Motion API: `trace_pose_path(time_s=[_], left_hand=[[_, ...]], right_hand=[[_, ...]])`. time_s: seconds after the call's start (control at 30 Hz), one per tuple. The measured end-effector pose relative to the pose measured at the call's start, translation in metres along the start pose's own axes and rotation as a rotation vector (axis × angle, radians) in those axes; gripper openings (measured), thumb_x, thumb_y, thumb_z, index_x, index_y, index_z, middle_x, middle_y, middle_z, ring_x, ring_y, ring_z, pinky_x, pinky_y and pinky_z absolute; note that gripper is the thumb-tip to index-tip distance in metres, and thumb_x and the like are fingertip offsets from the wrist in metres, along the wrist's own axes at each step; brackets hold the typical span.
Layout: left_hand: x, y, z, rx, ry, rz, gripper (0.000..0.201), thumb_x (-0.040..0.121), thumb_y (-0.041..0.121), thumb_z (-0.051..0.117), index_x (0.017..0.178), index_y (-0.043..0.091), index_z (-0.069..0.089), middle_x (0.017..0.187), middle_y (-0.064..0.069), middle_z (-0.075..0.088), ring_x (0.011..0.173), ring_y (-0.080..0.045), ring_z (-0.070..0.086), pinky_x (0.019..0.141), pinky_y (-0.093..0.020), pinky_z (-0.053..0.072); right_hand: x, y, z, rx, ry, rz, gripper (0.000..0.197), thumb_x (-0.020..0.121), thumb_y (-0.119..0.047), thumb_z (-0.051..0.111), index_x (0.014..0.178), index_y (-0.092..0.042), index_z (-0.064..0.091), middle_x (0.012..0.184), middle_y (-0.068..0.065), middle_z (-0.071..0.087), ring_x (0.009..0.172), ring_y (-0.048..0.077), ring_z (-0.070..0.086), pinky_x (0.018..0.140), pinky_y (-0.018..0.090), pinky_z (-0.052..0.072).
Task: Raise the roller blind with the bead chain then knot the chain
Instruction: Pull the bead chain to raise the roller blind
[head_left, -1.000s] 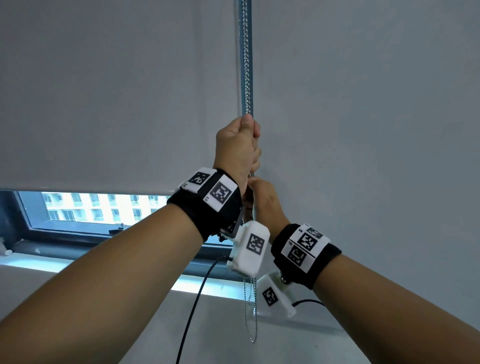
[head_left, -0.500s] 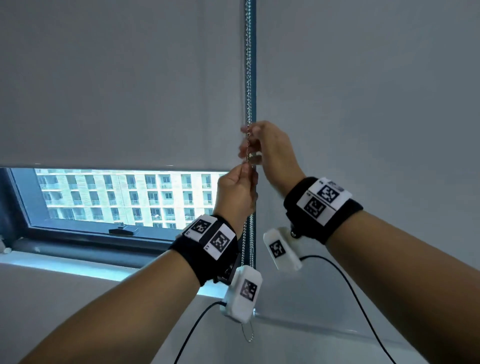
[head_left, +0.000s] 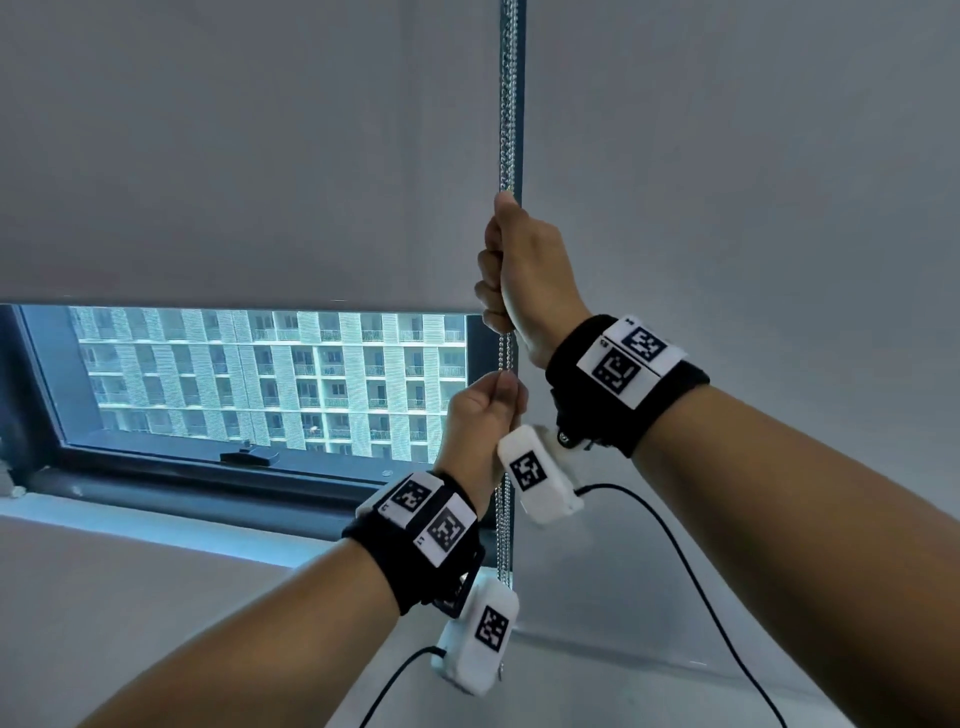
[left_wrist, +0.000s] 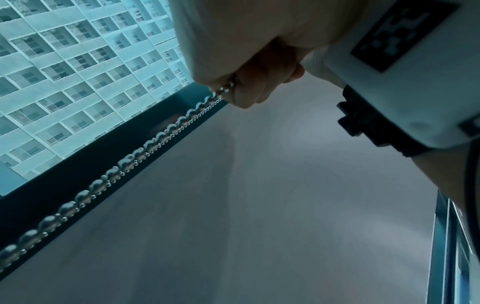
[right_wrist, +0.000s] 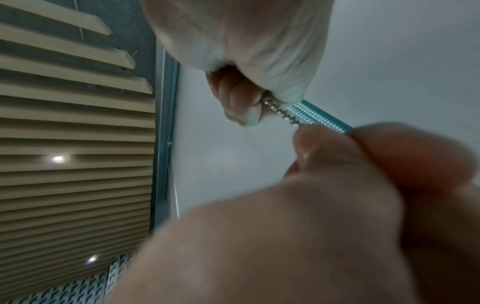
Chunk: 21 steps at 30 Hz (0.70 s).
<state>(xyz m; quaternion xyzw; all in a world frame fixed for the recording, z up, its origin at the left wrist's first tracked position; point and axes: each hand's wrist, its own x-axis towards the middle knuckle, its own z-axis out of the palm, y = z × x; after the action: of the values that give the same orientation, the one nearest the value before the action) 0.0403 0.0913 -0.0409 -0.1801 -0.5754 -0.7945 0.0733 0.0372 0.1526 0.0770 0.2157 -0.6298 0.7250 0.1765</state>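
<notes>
Beside the window's right edge, the bead chain (head_left: 508, 104) hangs straight down in front of the frame. The right hand (head_left: 524, 270) is fisted around it high up, and the left hand (head_left: 480, 421) pinches the same chain just below, thumb against curled fingers. The grey roller blind (head_left: 234, 156) is partly raised, its bottom edge crossing the window (head_left: 270, 379), with an apartment block visible through the uncovered glass beneath.
</notes>
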Motion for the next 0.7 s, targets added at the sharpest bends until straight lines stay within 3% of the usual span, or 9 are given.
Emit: trace_pose_path(time_s=[0.1,0.17,0.23,0.37,0.43,0.5,0.53,0.63,0.7], left_hand=[[0.0,-0.003,-0.004,0.0,-0.046,-0.02,0.036,0.098,0.023,0.044,0.067,0.016,0.061,0.065,-0.004,0.046,0.055,-0.013,0.042,0.049,-0.021,0.044],[0.002,-0.002,-0.006,0.036,-0.061,-0.018,0.037,0.099,0.029,0.04,0.076,0.013,0.064,0.065,-0.007,0.051,0.056,-0.017,0.046,0.049,-0.022,0.046],[0.006,0.002,-0.006,0.05,-0.043,0.006,0.041,0.1,0.034,0.036,0.087,0.008,0.064,0.068,-0.008,0.063,0.059,-0.017,0.058,0.058,-0.027,0.052],[0.021,0.02,-0.007,0.065,-0.021,0.066,0.043,0.1,0.035,0.032,0.082,0.01,0.062,0.068,-0.001,0.067,0.065,-0.011,0.063,0.072,-0.03,0.05],[0.028,0.033,-0.007,0.107,-0.041,0.096,0.046,0.1,0.037,0.031,0.085,0.006,0.062,0.078,-0.012,0.067,0.071,-0.017,0.063,0.071,-0.03,0.051],[0.035,0.047,-0.004,0.118,-0.057,0.121,0.052,0.1,0.038,0.03,0.097,-0.002,0.063,0.094,-0.029,0.065,0.081,-0.028,0.062,0.071,-0.035,0.052],[0.038,0.054,-0.001,0.117,-0.058,0.128,0.054,0.1,0.039,0.03,0.103,-0.004,0.062,0.098,-0.031,0.063,0.086,-0.031,0.061,0.075,-0.038,0.051],[0.045,0.076,0.009,0.096,-0.064,0.127,0.051,0.099,0.042,0.031,0.106,0.001,0.06,0.089,-0.017,0.067,0.089,-0.029,0.064,0.087,-0.04,0.05],[0.048,0.088,0.019,0.094,-0.104,0.127,0.051,0.1,0.043,0.028,0.104,0.002,0.059,0.082,-0.014,0.065,0.082,-0.029,0.066,0.082,-0.038,0.052]], right_hand=[[-0.001,0.004,-0.003,0.009,-0.001,-0.006,0.046,0.102,-0.04,0.034,0.058,-0.025,0.028,0.049,-0.005,0.022,0.039,0.012,0.016,0.041,0.017,0.019],[-0.002,0.006,-0.005,0.013,0.007,-0.008,0.047,0.101,-0.039,0.035,0.057,-0.025,0.028,0.047,-0.006,0.023,0.039,0.012,0.016,0.041,0.017,0.019],[-0.002,0.009,-0.007,0.026,0.016,-0.014,0.048,0.101,-0.039,0.035,0.055,-0.025,0.028,0.046,-0.007,0.023,0.038,0.011,0.015,0.04,0.015,0.02],[-0.005,0.028,-0.014,-0.001,0.044,-0.088,0.051,0.103,-0.031,0.036,0.053,-0.024,0.03,0.045,-0.008,0.024,0.038,0.009,0.018,0.04,0.02,0.022],[-0.009,0.039,-0.018,-0.074,0.055,-0.129,0.052,0.104,-0.029,0.035,0.053,-0.021,0.034,0.043,-0.01,0.03,0.039,0.008,0.024,0.044,0.023,0.025],[-0.016,0.048,-0.021,-0.067,0.025,-0.118,0.051,0.106,-0.026,0.032,0.059,-0.013,0.045,0.042,-0.01,0.038,0.035,0.006,0.031,0.039,0.018,0.028],[-0.02,0.053,-0.022,-0.047,0.006,-0.103,0.051,0.106,-0.025,0.03,0.063,-0.008,0.05,0.042,-0.009,0.041,0.033,0.003,0.033,0.036,0.016,0.027],[-0.029,0.069,-0.021,-0.016,-0.003,-0.052,0.05,0.107,-0.027,0.03,0.059,-0.014,0.039,0.045,-0.006,0.033,0.032,0.003,0.025,0.034,0.013,0.023],[-0.033,0.077,-0.019,0.03,0.004,0.0,0.047,0.106,-0.028,0.033,0.06,-0.017,0.032,0.049,-0.003,0.028,0.033,0.004,0.021,0.034,0.013,0.021]])
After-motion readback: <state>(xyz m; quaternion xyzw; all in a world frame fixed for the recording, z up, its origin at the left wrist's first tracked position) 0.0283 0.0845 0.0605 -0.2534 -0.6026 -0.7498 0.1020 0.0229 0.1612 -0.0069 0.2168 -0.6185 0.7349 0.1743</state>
